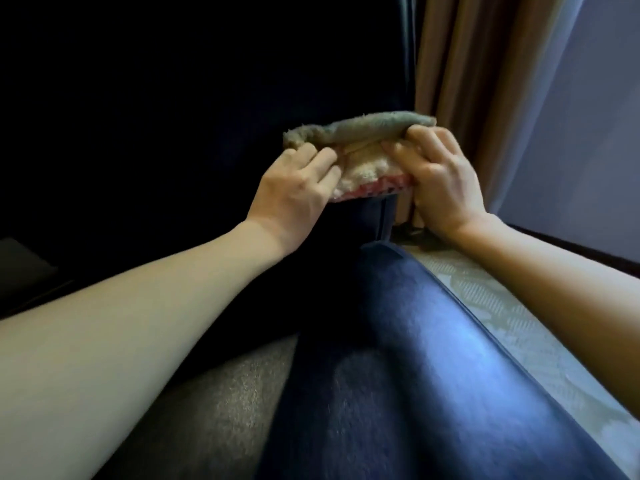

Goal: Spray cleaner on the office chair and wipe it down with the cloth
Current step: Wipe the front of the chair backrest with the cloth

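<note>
A fluffy cloth (363,157), grey on its upper fold and cream with a pink patterned edge below, is held up in front of the dark back of the office chair (207,116). My left hand (294,192) grips the cloth's left side with curled fingers. My right hand (440,181) pinches its right side. The chair's blue padded armrest (415,341) runs from below the cloth toward me. No spray bottle is in view.
A brown curtain (467,81) hangs behind the chair on the right, with a pale sheer window panel (588,116) beside it. A light patterned surface (519,313) lies along the armrest's right side. Grey carpet (225,393) shows at lower left.
</note>
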`<action>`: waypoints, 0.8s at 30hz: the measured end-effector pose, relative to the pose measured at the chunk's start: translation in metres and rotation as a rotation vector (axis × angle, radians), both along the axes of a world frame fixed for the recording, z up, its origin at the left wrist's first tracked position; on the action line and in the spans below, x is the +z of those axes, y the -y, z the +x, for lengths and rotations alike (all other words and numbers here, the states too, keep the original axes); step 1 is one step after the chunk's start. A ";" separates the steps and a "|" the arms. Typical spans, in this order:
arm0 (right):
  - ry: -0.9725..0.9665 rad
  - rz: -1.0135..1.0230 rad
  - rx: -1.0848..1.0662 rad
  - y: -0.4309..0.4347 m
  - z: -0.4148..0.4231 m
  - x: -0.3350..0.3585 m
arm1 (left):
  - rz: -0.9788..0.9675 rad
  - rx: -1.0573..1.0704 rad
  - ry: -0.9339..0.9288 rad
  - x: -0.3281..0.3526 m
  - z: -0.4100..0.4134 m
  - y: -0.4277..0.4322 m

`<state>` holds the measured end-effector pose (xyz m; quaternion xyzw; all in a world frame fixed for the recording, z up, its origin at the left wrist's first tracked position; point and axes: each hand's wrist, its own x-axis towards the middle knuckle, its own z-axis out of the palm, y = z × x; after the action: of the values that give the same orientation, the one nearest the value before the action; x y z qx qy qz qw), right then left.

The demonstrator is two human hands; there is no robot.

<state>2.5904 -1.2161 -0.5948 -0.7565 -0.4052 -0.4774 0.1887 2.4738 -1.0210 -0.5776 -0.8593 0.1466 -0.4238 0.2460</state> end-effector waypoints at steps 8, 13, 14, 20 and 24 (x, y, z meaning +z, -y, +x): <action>-0.043 -0.123 0.033 -0.005 0.014 -0.066 | 0.201 0.005 -0.015 -0.064 0.011 -0.024; -0.288 -0.274 0.037 -0.025 0.009 -0.097 | 0.290 0.055 -0.108 -0.094 0.019 -0.039; -0.324 -0.277 0.019 -0.028 0.010 -0.100 | 0.289 0.077 -0.136 -0.098 0.019 -0.039; -0.484 -0.343 -0.032 -0.036 0.004 -0.097 | 0.052 0.108 -0.276 -0.099 0.012 -0.023; -0.633 -0.530 -0.112 -0.048 0.001 -0.091 | -0.455 0.398 -0.602 -0.118 0.016 -0.006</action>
<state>2.5914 -1.1684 -0.6855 -0.9092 -0.3942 -0.1100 0.0763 2.4893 -1.0152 -0.6958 -0.9886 -0.0541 -0.1198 0.0732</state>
